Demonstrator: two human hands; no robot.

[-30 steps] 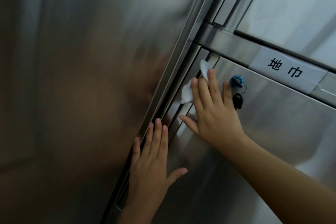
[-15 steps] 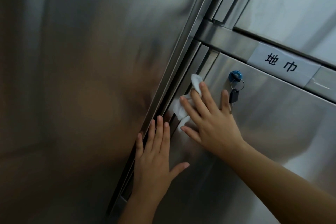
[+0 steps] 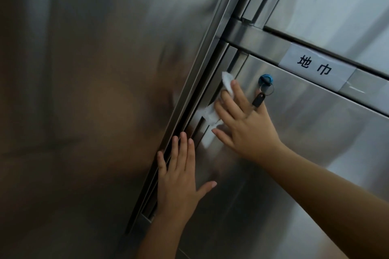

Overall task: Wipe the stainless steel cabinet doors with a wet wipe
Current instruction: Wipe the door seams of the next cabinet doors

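While the right hand (image 3: pixel 246 126) lies flat on the small door (image 3: pixel 305 153), its straight fingers press a white wipe (image 3: pixel 210 114) onto the metal. No finger curls round the wipe; it is just pushed down. The wipe sits at the left edge of this door, right by the long groove. One end pokes up past the fingertips, and another bit sticks out to the left of them. A blue lock (image 3: pixel 266 79) is just to the right of the wipe's top end. A black key (image 3: pixel 258 99) hangs from the lock on a ring, very near the little finger. I cannot tell if it touches the hand. The left hand (image 3: pixel 179 183) is lower down, apart from the right one. It lies flat too, with fingers straight and close, pointing up, and the thumb spread out to the right. It holds nothing. Its fingers rest over the groove between the small door and the big door (image 3: pixel 94 90) on the left. The big door is shiny, with a blurry brown shape in it. Above the small door runs a metal bar (image 3: pixel 252 38). A white label (image 3: pixel 315 66) with two black signs is stuck on the bar. Above the bar is one more door (image 3: pixel 336 6).
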